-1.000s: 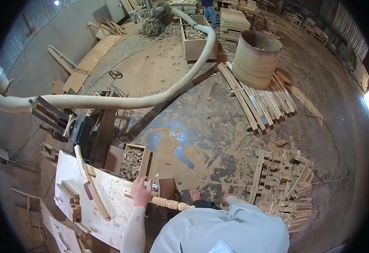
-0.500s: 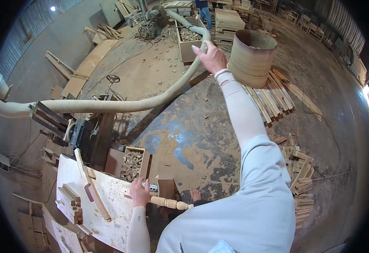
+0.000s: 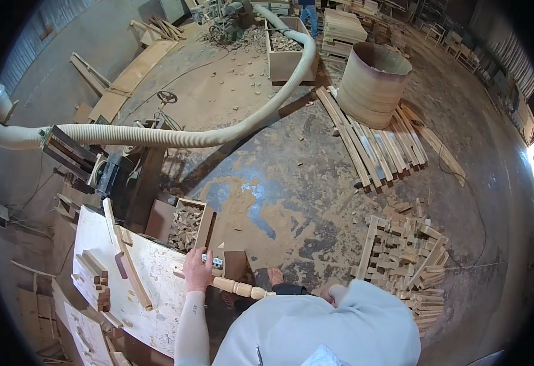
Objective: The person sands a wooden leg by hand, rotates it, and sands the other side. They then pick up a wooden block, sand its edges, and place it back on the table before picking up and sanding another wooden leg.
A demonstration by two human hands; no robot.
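My left hand (image 3: pixel 198 269) is closed round a turned wooden leg (image 3: pixel 242 288) at the edge of the white worktable (image 3: pixel 163 293). The leg's beaded end points right, toward my body, and its far end passes under my hand. Just beyond my fingers is a small box with switches or buttons (image 3: pixel 214 261). My right hand (image 3: pixel 333 293) is low by my body, partly behind my sleeve, with its fingers hidden.
Wood strips (image 3: pixel 136 274) lie on the worktable. A crate of offcuts (image 3: pixel 208 222) stands beyond it, near a motor (image 3: pixel 113 174). A thick hose (image 3: pixel 218 135) crosses above the floor. Right are a drum (image 3: pixel 370 91), boards (image 3: pixel 355 146) and stacked blocks (image 3: pixel 401 253). Someone in jeans (image 3: pixel 309 18) stands far back.
My right arm, stretched forward with fingers spread, has drawn back down to my body. My left hand stays at the turned leg. The view has shifted slightly.
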